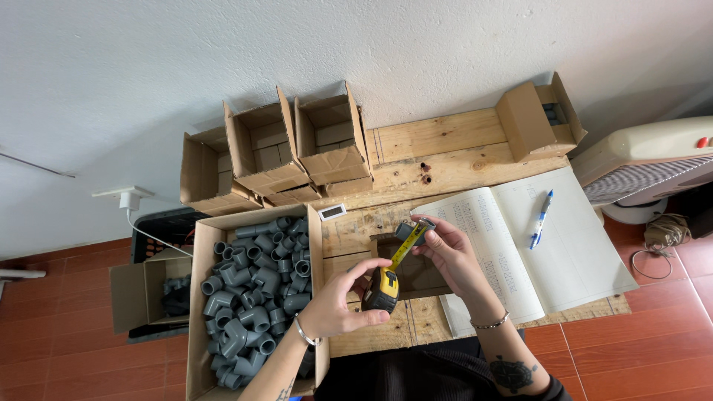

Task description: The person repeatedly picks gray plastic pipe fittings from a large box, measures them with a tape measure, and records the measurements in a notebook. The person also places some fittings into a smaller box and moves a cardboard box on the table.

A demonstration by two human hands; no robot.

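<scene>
Just above the front edge of the wooden desk (445, 148), the left hand (338, 304) wraps its fingers (371, 266) closed around a yellow and black tape measure (380, 291), thumb pressed along the lower side of the case. From the case the yellow tape blade (406, 246) runs up and to the right to the right hand (449, 252), whose fingers (429, 232) pinch a small grey pipe fitting (407, 231) together with the blade's end, so the blade lies against the fitting. Both hands hover over a dark recess in the desk top, between a large cardboard box (199, 312) on the left and an open ledger (572, 252) on the right. The large box is heaped with grey elbow fittings (252, 297) of the same kind. A blue pen (541, 219) lies on the ledger's right page. Along the wall stand three open, empty cardboard boxes (278, 148), and a smaller carton (538, 119) sits at the far right corner of the desk. On the tiled floor at left another small box (148, 289) holds a few more grey pieces, with a white plug adapter (128, 199) in the wall above it.
</scene>
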